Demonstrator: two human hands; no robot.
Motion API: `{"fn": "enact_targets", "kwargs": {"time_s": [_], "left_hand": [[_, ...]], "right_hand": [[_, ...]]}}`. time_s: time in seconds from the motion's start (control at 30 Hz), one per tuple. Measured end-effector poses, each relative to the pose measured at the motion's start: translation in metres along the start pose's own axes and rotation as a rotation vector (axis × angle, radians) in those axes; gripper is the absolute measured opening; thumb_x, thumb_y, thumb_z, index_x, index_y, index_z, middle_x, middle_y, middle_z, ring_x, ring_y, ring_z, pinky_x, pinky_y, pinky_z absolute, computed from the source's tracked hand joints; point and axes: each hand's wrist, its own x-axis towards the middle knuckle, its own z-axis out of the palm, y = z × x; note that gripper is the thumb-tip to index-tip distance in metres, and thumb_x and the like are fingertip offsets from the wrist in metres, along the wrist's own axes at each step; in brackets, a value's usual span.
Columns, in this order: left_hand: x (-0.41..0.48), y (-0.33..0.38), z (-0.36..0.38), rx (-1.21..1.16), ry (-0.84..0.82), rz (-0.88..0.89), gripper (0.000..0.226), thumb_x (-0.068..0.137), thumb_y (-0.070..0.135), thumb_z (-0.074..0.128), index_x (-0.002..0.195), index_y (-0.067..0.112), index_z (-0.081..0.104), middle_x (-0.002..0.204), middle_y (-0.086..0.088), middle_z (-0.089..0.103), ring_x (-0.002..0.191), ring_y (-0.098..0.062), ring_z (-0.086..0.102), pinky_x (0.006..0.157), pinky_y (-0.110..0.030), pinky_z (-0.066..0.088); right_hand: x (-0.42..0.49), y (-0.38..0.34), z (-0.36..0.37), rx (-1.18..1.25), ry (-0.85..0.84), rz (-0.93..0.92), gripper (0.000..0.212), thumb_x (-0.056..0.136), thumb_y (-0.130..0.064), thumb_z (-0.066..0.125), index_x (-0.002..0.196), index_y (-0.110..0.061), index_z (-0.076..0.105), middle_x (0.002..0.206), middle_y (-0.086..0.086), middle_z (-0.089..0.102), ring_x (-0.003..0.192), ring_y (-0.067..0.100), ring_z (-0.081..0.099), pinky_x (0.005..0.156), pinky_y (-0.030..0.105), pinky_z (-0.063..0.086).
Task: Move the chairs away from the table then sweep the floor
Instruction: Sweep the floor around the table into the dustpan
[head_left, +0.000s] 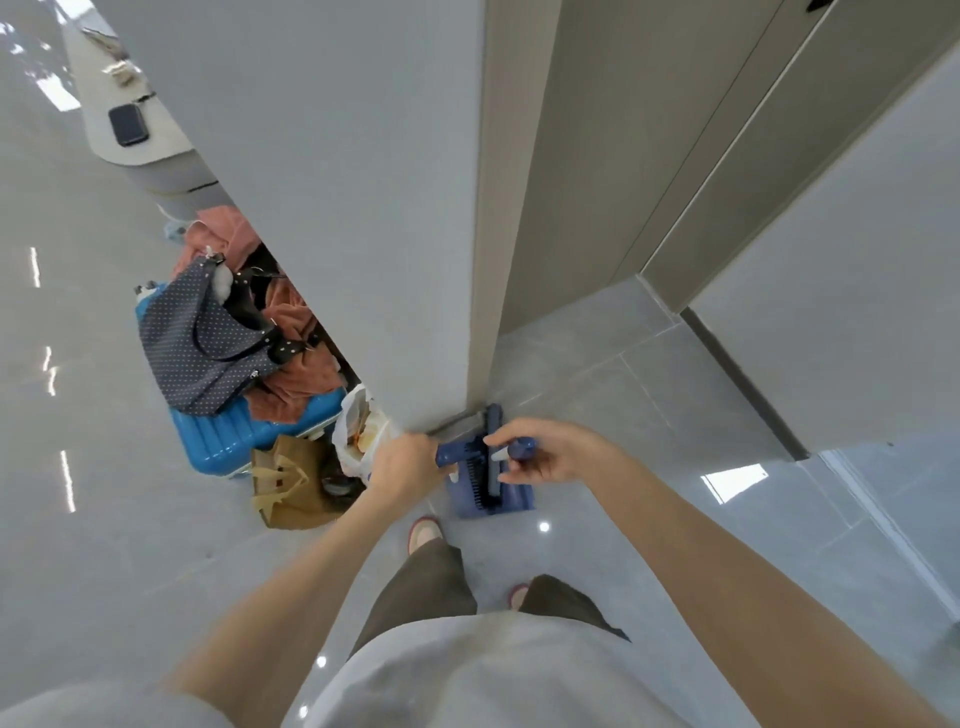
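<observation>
A blue dustpan with a blue broom clipped upright in it stands on the grey tile floor at the foot of a wall corner. My left hand is closed around a blue handle end that points left. My right hand grips the other blue handle end, fingers curled over its tip. Both hands sit directly above the dustpan. No chairs are in view.
A grey wall corner rises just ahead. To its left lie a blue suitcase piled with a dotted bag and orange cloth, a brown paper bag and a white plastic bag. A table edge shows far left. Closet doors stand right.
</observation>
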Motion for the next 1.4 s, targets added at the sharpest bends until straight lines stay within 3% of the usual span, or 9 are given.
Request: {"fn": "enact_targets", "kwargs": {"time_s": [0.1,0.23,0.4,0.63,0.73,0.87,1.03,1.23,1.4], "left_hand": [[-0.021,0.01,0.01,-0.029,0.041,-0.041,0.029,0.094,0.035,0.052,0.098,0.011,0.068,0.099,-0.005,0.07,0.09,-0.021,0.064,0.06,-0.024,0.034],[-0.06,0.041,0.03,-0.027,0.067,-0.107,0.031,0.093,0.036,0.053,0.097,0.009,0.068,0.094,-0.006,0.07,0.079,-0.021,0.06,0.047,-0.018,0.026],[-0.107,0.076,0.057,-0.106,0.11,-0.276,0.026,0.089,0.039,0.055,0.079,0.017,0.06,0.087,-0.004,0.068,0.084,-0.026,0.066,0.061,-0.029,0.04],[-0.183,0.092,0.098,-0.223,0.107,-0.492,0.03,0.087,0.041,0.059,0.094,0.013,0.068,0.091,-0.008,0.071,0.084,-0.028,0.067,0.067,-0.031,0.049],[-0.216,0.092,0.116,-0.333,0.105,-0.593,0.031,0.087,0.04,0.06,0.095,0.011,0.069,0.091,-0.007,0.072,0.081,-0.027,0.067,0.071,-0.032,0.053],[-0.267,0.086,0.139,-0.417,0.1,-0.745,0.028,0.088,0.036,0.058,0.094,0.01,0.067,0.083,-0.004,0.067,0.073,-0.023,0.063,0.067,-0.031,0.052],[-0.34,0.068,0.168,-0.5,0.172,-0.964,0.027,0.09,0.036,0.056,0.095,0.013,0.067,0.091,-0.009,0.071,0.081,-0.029,0.066,0.064,-0.028,0.043],[-0.432,0.041,0.217,-0.684,0.366,-1.253,0.029,0.089,0.043,0.057,0.09,0.015,0.067,0.088,-0.006,0.07,0.081,-0.028,0.066,0.059,-0.026,0.037],[-0.501,0.014,0.249,-0.773,0.452,-1.429,0.03,0.089,0.044,0.056,0.091,0.016,0.067,0.088,-0.005,0.07,0.082,-0.028,0.065,0.058,-0.026,0.034]], "right_hand": [[-0.003,0.003,-0.005,-0.182,0.009,-0.029,0.022,0.094,-0.011,0.049,0.073,-0.007,0.049,0.037,0.002,0.042,0.026,0.009,0.044,0.041,0.025,0.055],[-0.017,0.012,-0.024,-0.463,0.021,-0.072,0.027,0.094,-0.008,0.04,0.069,-0.01,0.05,0.058,0.004,0.035,0.021,0.005,0.034,0.039,0.021,0.052],[-0.031,0.029,-0.043,-0.621,-0.065,-0.036,0.027,0.093,-0.025,0.049,0.068,-0.015,0.049,0.036,-0.006,0.046,0.024,0.004,0.035,0.041,0.02,0.053],[-0.045,0.063,-0.026,-0.921,-0.181,0.017,0.03,0.089,-0.034,0.055,0.068,-0.013,0.052,0.036,-0.007,0.046,0.025,0.004,0.038,0.04,0.017,0.051],[-0.045,0.08,-0.008,-1.01,-0.23,0.058,0.03,0.09,-0.032,0.054,0.067,-0.012,0.051,0.049,-0.003,0.046,0.028,0.006,0.039,0.039,0.016,0.048],[-0.052,0.112,0.031,-1.088,-0.27,0.092,0.034,0.093,-0.025,0.052,0.062,-0.013,0.047,0.042,-0.003,0.044,0.031,0.007,0.038,0.036,0.009,0.037],[-0.057,0.17,0.094,-1.318,-0.355,0.022,0.029,0.089,-0.03,0.061,0.066,-0.013,0.054,0.063,0.005,0.046,0.047,0.012,0.043,0.04,0.016,0.044],[-0.061,0.266,0.182,-1.522,-0.439,0.009,0.024,0.082,-0.026,0.069,0.071,-0.013,0.052,0.063,0.005,0.044,0.037,0.01,0.043,0.039,0.016,0.042],[-0.081,0.34,0.253,-1.635,-0.507,-0.03,0.023,0.085,-0.017,0.065,0.068,-0.016,0.049,0.052,-0.002,0.041,0.044,0.007,0.033,0.037,0.014,0.028]]}}
